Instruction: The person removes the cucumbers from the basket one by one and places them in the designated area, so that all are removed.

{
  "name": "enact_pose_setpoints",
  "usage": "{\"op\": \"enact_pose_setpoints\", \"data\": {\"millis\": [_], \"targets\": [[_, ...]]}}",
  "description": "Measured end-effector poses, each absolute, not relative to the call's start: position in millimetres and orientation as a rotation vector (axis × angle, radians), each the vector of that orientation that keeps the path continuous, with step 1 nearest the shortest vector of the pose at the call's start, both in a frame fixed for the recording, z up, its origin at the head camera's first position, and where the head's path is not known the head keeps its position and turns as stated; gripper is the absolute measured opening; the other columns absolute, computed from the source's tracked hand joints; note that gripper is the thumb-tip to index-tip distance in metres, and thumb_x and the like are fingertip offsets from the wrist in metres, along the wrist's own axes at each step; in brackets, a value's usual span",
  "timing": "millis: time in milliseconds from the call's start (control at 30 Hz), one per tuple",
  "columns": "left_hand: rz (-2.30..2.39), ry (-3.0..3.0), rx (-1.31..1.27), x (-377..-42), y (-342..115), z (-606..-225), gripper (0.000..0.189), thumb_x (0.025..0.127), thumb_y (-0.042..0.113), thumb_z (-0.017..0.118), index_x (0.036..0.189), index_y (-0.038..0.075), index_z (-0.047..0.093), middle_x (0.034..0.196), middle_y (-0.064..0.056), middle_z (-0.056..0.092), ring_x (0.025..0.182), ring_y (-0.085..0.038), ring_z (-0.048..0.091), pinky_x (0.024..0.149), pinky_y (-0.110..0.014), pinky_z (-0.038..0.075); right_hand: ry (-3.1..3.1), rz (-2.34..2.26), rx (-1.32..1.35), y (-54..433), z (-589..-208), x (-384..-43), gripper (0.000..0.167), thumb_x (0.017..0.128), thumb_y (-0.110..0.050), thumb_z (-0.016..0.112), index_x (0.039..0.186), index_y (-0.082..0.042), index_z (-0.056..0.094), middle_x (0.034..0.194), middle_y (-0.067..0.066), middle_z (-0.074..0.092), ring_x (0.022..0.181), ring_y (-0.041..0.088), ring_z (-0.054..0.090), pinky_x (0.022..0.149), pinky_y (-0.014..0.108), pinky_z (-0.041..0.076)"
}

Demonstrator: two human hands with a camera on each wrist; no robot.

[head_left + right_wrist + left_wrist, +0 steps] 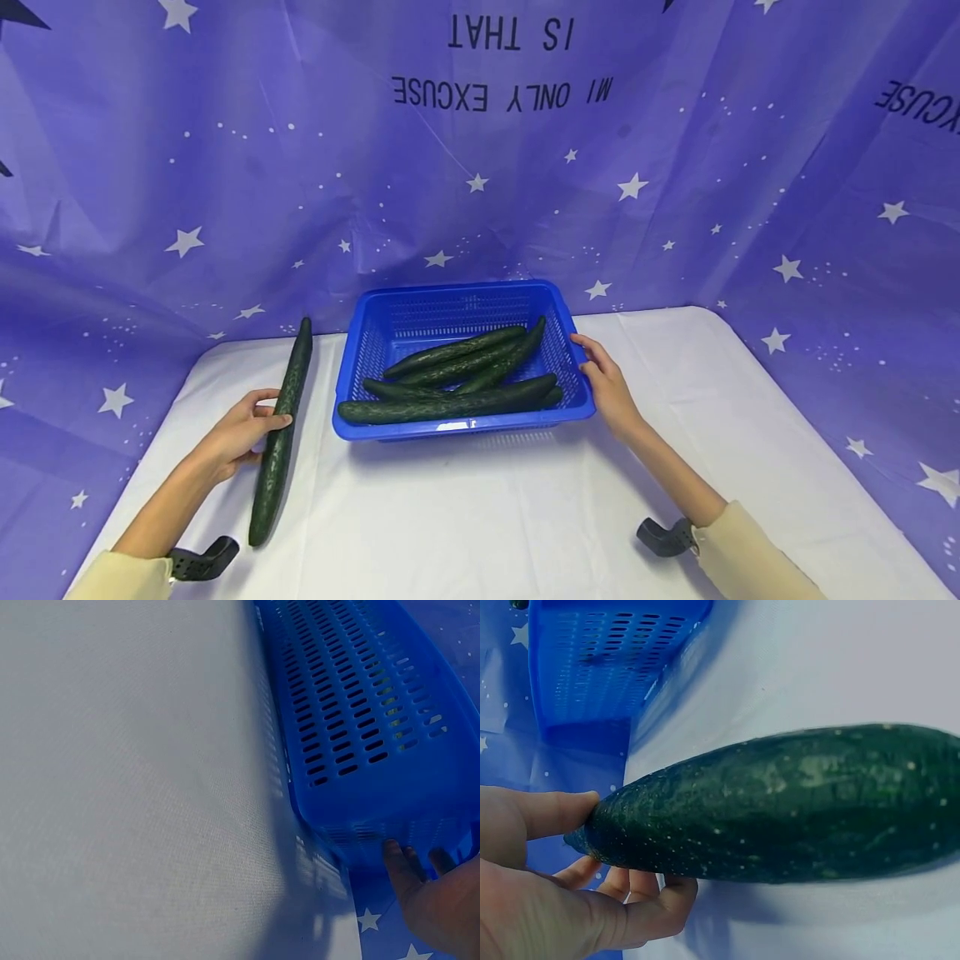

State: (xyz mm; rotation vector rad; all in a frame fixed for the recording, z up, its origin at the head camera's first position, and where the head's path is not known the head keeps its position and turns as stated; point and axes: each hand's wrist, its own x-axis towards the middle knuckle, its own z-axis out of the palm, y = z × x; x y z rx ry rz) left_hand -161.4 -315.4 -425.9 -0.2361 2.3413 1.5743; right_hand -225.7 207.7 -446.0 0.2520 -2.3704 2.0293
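My left hand [243, 429] grips a long dark green cucumber [279, 467] around its middle, thumb on one side and fingers on the other. It slants over the left part of the table; whether it touches the cloth I cannot tell. In the left wrist view the cucumber [780, 806] fills much of the frame. A blue plastic basket [461, 293] with slotted walls holds several cucumbers [450, 406]. At the basket's right end, my right hand [609, 390] touches the side near the rim. The right wrist view shows its fingertips against the outer wall [345, 802].
A white cloth [465, 525] covers the table under the basket. Behind and on both sides hangs a purple sheet [480, 208] with stars and upside-down lettering. Black wrist mounts [206, 560] stick out by both cuffs.
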Motion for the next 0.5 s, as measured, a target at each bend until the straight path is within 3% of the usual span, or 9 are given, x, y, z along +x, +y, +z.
{"op": "enact_pose_setpoints", "data": {"millis": [500], "targets": [[1.573,2.321,-0.285,-158.8,-317.3,-434.9,0.068,0.102,0.012,0.054,0.151,-0.01,0.012,0.131,-0.029,0.034,0.083,-0.017,0.055,0.063,-0.035,0.049,-2.365,2.024,0.263,207.6,-446.9,-226.3,0.048,0.103,-0.003,0.035,0.151,-0.006,0.04,0.156,0.019,0.034,0.138,0.033,0.036,0.113,0.051,0.027]]}}
